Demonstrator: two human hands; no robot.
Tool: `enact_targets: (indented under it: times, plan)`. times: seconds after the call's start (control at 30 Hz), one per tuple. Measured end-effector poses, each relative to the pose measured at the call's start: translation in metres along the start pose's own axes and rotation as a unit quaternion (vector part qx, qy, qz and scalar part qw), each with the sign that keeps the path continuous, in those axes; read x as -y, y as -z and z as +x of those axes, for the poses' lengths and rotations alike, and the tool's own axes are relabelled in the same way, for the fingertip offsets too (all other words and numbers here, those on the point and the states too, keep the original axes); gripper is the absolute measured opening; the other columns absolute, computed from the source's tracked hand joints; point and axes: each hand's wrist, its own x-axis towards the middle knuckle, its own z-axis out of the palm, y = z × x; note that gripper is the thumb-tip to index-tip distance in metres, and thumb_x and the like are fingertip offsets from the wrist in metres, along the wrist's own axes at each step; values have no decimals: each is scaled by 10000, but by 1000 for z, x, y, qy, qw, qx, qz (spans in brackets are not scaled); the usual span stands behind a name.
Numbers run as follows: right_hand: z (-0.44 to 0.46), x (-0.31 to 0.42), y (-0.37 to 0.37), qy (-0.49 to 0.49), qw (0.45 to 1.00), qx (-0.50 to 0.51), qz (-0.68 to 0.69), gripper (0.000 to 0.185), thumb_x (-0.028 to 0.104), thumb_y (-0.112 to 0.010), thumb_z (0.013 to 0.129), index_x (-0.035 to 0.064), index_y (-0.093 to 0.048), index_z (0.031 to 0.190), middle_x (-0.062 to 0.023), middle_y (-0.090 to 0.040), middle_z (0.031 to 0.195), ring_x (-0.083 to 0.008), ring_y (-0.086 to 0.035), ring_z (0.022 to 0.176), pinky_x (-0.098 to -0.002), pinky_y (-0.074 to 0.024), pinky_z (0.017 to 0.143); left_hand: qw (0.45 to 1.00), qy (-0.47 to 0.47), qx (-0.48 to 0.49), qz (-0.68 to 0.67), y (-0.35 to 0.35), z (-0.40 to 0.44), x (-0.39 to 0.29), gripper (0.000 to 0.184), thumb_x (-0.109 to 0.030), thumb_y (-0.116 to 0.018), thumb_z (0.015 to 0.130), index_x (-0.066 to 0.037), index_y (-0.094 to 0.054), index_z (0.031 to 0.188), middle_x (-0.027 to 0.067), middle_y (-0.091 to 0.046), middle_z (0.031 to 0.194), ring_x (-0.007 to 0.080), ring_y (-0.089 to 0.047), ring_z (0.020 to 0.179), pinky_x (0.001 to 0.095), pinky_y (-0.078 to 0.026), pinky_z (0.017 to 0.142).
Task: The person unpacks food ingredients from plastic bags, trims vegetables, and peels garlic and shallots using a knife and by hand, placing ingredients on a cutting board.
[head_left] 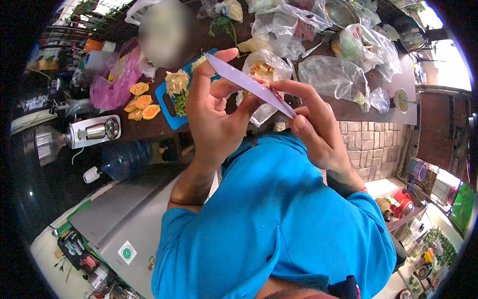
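A knife with a pale purple blade (251, 87) is held up in front of my chest, slanting from upper left to lower right. My right hand (316, 129) grips its lower right end between thumb and fingers; a handle is not visible. My left hand (214, 112) is behind the blade, index finger raised near the tip, thumb and other fingers curled together. A small reddish bit shows by the blade between the hands, too little to name. Beneath them lies a plastic bag (264, 62) with orange and pale scraps. A blue cutting board (167, 112) is left of my left hand.
Chopped green pieces (180, 103) and a pale shredded heap (177, 82) sit on the board. Orange-fleshed cut pieces (143, 101), a pink bag (113, 79) and a white appliance (94, 132) stand left. Clear bags (328, 74) and a small bowl (401, 99) lie right.
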Motion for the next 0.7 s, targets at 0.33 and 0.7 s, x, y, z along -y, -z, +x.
enact_targets:
  times: [0.33,0.7]
  plan:
    - [-2,-3,-10,12,998,-39,-46,364,249,-496,935,41,-524,1233,-120,-667,876,-139,-555,576,-304,-420,547,999,-4,14,-33,6,1,1,672,-14,-759,764,0,-374,1314,143,-596,1099,220,-665,932,335,-560,816]
    - [-4,2,-17,-57,998,-23,20,429,284,-483,946,7,-469,1274,9,-476,578,-60,-428,529,-269,-310,492,997,50,22,-56,15,-1,0,695,28,-755,758,-18,-356,1325,149,-687,926,182,-682,893,287,-527,836]
